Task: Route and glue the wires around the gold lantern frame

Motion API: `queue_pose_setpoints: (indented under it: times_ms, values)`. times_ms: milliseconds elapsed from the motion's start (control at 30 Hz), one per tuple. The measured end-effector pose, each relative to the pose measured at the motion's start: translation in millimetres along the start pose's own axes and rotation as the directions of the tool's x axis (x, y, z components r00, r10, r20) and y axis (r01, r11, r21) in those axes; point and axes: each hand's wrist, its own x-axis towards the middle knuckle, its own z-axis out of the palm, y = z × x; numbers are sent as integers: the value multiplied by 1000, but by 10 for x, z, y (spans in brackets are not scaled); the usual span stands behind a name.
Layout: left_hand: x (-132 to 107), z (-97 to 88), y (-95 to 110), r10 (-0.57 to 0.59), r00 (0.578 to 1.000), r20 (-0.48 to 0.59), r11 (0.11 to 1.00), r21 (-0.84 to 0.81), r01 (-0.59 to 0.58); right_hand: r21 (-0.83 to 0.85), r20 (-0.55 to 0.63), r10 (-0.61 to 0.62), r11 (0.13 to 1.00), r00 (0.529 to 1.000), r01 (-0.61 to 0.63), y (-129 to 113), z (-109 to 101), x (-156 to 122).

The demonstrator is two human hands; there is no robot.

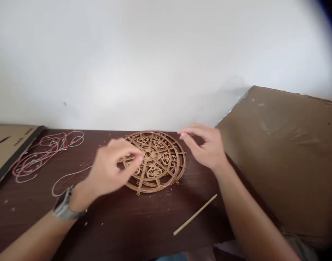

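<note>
My left hand (114, 166), with a watch (65, 206) on its wrist, is over the left side of a round wooden openwork wheel (155, 171). Thumb and forefinger meet in a pinch; motion blurs them, and anything between them is too small to make out. My right hand (205, 145) is off the wheel's right edge, thumb and fingertips close together. I cannot make out anything held there either. The wheel has spokes, curled cut-outs and small rim tabs, and seems to be layered. Thin reddish wire runs along its rings.
Tangled red and white wires (43, 152) lie on the dark table (122, 224), at the left beside a printed board (12, 145). A pale thin stick (195, 214) lies in front of the wheel. Brown cardboard (280, 152) leans at right; a white wall (144, 65) stands behind.
</note>
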Motion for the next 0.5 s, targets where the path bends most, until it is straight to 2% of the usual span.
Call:
queue_pose_setpoints:
  times_ms: [67,100,133,200,267,300,500]
  values:
    - [-129,210,47,75,978,194,996,-60,-65,40,45,93,995,995,-95,163,106,-117]
    - [-198,305,70,93,955,281,993,-92,-69,83,151,126,987,980,-140,216,126,-178]
    - [-262,386,90,89,934,346,992,-113,-53,114,267,143,977,953,-178,246,129,-232]
    - [-356,496,120,95,898,430,993,-109,-53,142,480,155,958,864,-251,245,104,-302]
    - [-392,546,126,108,877,469,994,-83,-77,134,607,162,944,778,-301,211,76,-317]
    - [-391,555,120,111,871,478,994,-71,-88,129,640,165,940,750,-317,198,70,-309]
    - [-315,509,13,106,854,509,994,-34,-104,92,763,138,944,631,-318,256,180,-246]
